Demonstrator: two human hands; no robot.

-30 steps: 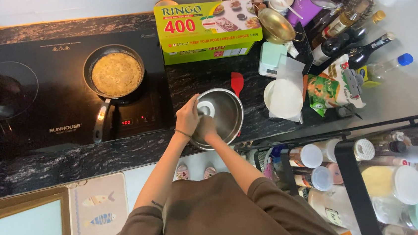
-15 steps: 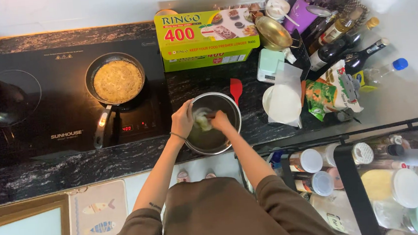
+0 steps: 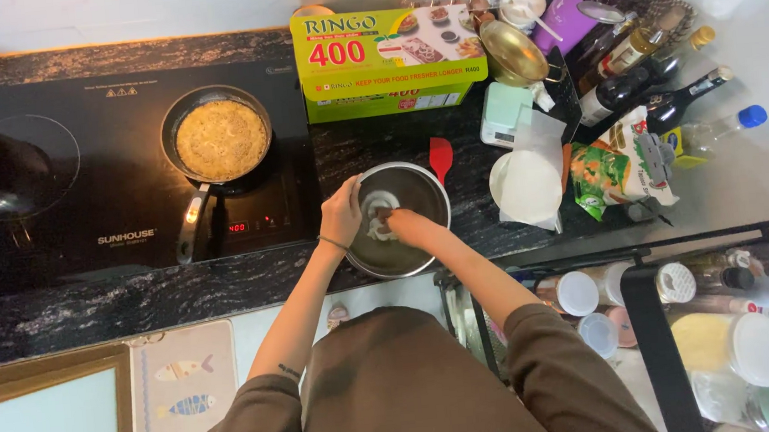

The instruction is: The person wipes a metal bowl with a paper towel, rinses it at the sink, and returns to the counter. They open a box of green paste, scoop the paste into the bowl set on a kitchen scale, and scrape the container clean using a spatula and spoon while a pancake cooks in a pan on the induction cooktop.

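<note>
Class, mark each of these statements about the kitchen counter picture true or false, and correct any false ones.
1. Both hands are at the round metal bowl. True.
2. The frying pan is empty. False: it holds a flat golden-brown food.
3. A red spatula lies just behind the bowl. True.
4. The left hand holds the pan handle. False: it is at the bowl's rim.
5. The right hand presses something white inside the bowl. True.
</note>
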